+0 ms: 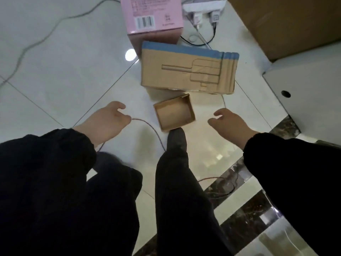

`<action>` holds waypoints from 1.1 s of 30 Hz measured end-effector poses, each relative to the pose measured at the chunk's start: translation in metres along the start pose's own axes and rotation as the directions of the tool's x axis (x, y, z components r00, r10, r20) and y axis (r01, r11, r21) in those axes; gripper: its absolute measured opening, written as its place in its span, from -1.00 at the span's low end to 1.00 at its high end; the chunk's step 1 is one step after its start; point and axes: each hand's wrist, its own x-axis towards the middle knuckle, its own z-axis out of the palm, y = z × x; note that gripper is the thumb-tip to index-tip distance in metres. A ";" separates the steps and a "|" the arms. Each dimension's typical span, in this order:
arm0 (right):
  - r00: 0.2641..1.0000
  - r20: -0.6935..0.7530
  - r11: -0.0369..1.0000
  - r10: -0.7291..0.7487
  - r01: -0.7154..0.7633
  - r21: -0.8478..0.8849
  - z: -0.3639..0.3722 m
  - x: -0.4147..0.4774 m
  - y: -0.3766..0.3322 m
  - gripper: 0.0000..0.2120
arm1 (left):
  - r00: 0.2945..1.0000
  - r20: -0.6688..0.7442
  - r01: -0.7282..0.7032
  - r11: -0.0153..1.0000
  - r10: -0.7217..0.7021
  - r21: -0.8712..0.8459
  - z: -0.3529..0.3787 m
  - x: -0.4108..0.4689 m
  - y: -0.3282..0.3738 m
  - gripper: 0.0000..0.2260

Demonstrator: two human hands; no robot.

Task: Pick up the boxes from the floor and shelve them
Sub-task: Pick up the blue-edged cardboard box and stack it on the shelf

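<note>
Three boxes lie on the tiled floor. A small open cardboard tray (pixel 173 112) sits just beyond my shoe tip. Behind it lies a larger brown cardboard box (pixel 188 71) with a blue top edge and a printed outline. Farther back stands a pink box (pixel 153 17) with a barcode. My left hand (pixel 107 122) hovers to the left of the small tray, fingers apart, holding nothing. My right hand (pixel 230 124) hovers to the tray's right, also spread and empty. Neither hand touches a box.
A thin purple cable (pixel 151 128) loops across the floor near my left hand. A white power strip (pixel 203 8) with plugs and cords lies behind the boxes. A big brown carton (pixel 287 23) and a white panel (pixel 299 85) stand at the right. A grey cord (pixel 36 43) crosses the left floor.
</note>
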 end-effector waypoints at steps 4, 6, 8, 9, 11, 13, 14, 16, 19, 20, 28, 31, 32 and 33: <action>0.986 -0.155 0.974 0.062 -0.026 0.224 -0.027 0.060 0.030 -0.41 | 0.994 -0.096 -0.053 0.998 0.049 -0.034 0.025 0.056 0.033 -0.44; 0.975 -0.198 0.946 0.099 -0.031 0.322 -0.032 0.086 0.036 -0.30 | 0.992 -0.105 -0.070 0.996 0.064 -0.057 0.031 0.085 0.044 -0.32; 0.960 -0.221 0.880 0.169 -0.047 0.472 -0.035 0.110 0.036 -0.16 | 0.994 -0.090 -0.074 0.993 0.066 -0.092 0.031 0.115 0.053 -0.13; 0.954 -0.225 0.841 0.196 -0.046 0.540 -0.036 0.122 0.034 -0.10 | 0.996 -0.077 -0.059 0.991 0.050 -0.121 0.030 0.130 0.057 -0.05; 0.953 -0.210 0.786 0.218 -0.043 0.617 -0.036 0.147 0.030 -0.08 | 0.999 -0.042 -0.013 0.981 0.005 -0.193 0.028 0.160 0.062 -0.02; 0.971 -0.137 0.760 0.194 -0.061 0.647 -0.036 0.168 0.024 -0.18 | 1.000 0.014 -0.005 0.967 0.009 -0.256 0.031 0.184 0.062 -0.28; 0.978 -0.096 0.739 0.186 -0.074 0.669 -0.036 0.175 0.020 -0.24 | 0.999 0.050 -0.007 0.958 0.023 -0.288 0.032 0.191 0.062 -0.44; 0.977 -0.063 0.683 0.204 -0.096 0.724 -0.034 0.182 0.012 -0.29 | 0.996 0.080 -0.013 0.940 0.043 -0.340 0.032 0.200 0.060 -0.51; 0.976 -0.066 0.661 0.207 -0.090 0.744 -0.031 0.173 0.004 -0.35 | 0.999 -0.002 -0.038 0.918 0.041 -0.395 0.020 0.193 0.054 -0.43; 0.979 -0.072 0.670 0.191 -0.076 0.739 -0.031 0.165 0.001 -0.40 | 0.999 -0.039 -0.047 0.905 0.034 -0.423 0.013 0.186 0.052 -0.44; 0.978 -0.200 0.726 0.065 0.091 0.682 -0.076 0.046 -0.057 -0.42 | 0.953 -0.303 -0.160 0.820 -0.018 -0.550 -0.064 0.060 0.034 -0.63; 0.983 -0.171 0.737 -0.068 0.165 0.655 -0.106 -0.026 -0.086 -0.35 | 0.907 -0.412 -0.177 0.816 -0.081 -0.550 -0.098 -0.022 0.021 -0.60; 0.978 -0.155 0.735 -0.141 0.208 0.645 -0.117 -0.056 -0.099 -0.39 | 0.894 -0.439 -0.195 0.804 -0.090 -0.562 -0.111 -0.056 0.016 -0.58; 0.964 -0.138 0.732 -0.229 0.264 0.628 -0.129 -0.088 -0.113 -0.44 | 0.884 -0.458 -0.217 0.782 -0.097 -0.584 -0.125 -0.093 0.011 -0.55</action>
